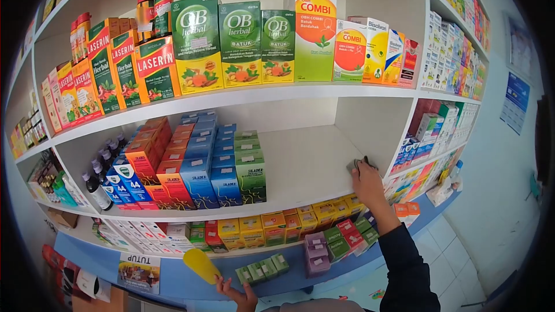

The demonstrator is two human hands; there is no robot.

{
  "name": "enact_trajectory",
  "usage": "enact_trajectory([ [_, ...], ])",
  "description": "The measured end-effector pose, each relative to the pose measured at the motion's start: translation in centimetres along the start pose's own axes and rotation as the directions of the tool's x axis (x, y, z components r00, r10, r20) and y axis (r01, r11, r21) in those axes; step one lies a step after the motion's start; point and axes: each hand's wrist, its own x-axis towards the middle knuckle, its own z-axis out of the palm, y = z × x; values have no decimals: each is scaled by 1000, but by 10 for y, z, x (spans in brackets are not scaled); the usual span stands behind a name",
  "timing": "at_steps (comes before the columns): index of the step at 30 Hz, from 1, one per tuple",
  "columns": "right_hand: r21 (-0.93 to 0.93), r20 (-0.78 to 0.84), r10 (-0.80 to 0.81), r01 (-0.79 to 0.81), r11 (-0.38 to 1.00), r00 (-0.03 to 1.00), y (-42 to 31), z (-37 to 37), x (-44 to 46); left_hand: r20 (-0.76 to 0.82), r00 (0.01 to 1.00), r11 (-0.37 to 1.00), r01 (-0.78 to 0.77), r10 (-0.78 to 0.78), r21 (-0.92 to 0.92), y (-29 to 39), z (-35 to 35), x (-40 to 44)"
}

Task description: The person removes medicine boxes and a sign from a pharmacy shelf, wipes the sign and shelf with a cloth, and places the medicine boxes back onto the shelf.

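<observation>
My right hand (369, 184) reaches onto the middle shelf (300, 167) and is closed on a dark grey cloth (354, 164), pressed against the white surface near the right divider. Low in the view, my left hand (238, 296) grips the lower end of a smooth yellow object with a rounded top (200, 264); its exact kind I cannot make out. Left of the cloth on the same shelf, Silader boxes in orange, blue and green (250, 173) stand in stacked rows. Small green boxes (263, 270) lie on the blue counter just beyond my left hand.
Above, the shelf holds Laserin boxes (156, 69), OB Herbal boxes (198, 46) and OBH Combi boxes (315, 34). Dark bottles (96, 190) stand at the left. Yellow boxes (273, 228) line the lower shelf. Purple boxes (316, 254) sit on the blue counter (191, 274).
</observation>
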Motion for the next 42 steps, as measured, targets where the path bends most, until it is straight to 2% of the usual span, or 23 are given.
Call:
enact_trajectory([
  [1,17,-11,1,-1,1000,1000,-5,-2,-2,99,987,991,128,-125,-24,-4,-2,-4],
  [3,39,-27,-6,7,999,1000,-17,2,-5,79,985,988,153,-153,13,-7,1,-7],
  [5,128,-136,-101,118,985,986,-29,10,-10,52,981,982,183,-185,45,-5,6,-6],
  [7,175,-121,-129,149,973,984,-54,11,-11,-139,977,967,128,-161,-222,-2,8,-1],
  [9,219,-112,-139,161,962,984,-85,4,-17,-142,973,963,146,-181,-227,-1,8,-1],
  [11,332,45,-220,193,923,975,-115,-7,-24,-134,971,956,161,-198,-244,-5,9,-3],
  [13,383,40,-290,253,888,956,-131,1,-31,-123,983,960,102,-138,-262,-11,10,-7],
  [14,377,39,-277,243,894,960,-138,2,-34,-111,985,958,99,-133,-269,-11,9,-8],
  [16,487,4,-348,302,820,938,-151,3,-41,-46,985,942,142,-164,-304,-11,6,-8],
  [18,477,4,-348,304,824,937,-155,6,-46,-30,990,939,123,-140,-321,-8,5,-5],
  [20,434,-102,-420,420,797,902,-154,6,-49,-13,993,936,107,-118,-336,-8,2,-4],
  [26,504,30,-490,410,760,871,-154,4,-49,77,996,914,70,-43,-399,-13,-8,-3],
  [30,485,-3,-480,422,766,877,-161,-3,-56,119,993,911,38,12,-410,-10,-19,3],
  [32,593,-22,-531,439,675,847,-153,-4,-57,115,993,901,33,19,-433,-16,-22,4],
  [33,584,-25,-532,444,679,846,-147,-13,-55,135,990,903,23,39,-429,-27,-24,-1],
  [35,644,166,-282,113,757,945,-129,-41,-43,145,988,896,12,59,-444,-41,-21,-6],
  [37,565,-110,-42,97,819,993,-99,-53,-24,150,985,906,-10,82,-424,-49,-19,-12],
  [39,390,-439,24,167,905,898,-74,-60,-3,162,981,916,-29,102,-401,-56,-17,-17],
  [40,383,-438,21,166,909,899,-46,-42,3,169,979,920,-37,111,-390,-59,-16,-19],
  [41,133,-401,-62,125,983,914,-10,-13,12,174,977,924,-48,122,-379,-61,-15,-21],
  [42,-128,-342,-130,90,988,931,-8,-8,17,180,975,928,-57,132,-369,-63,-14,-22],
])
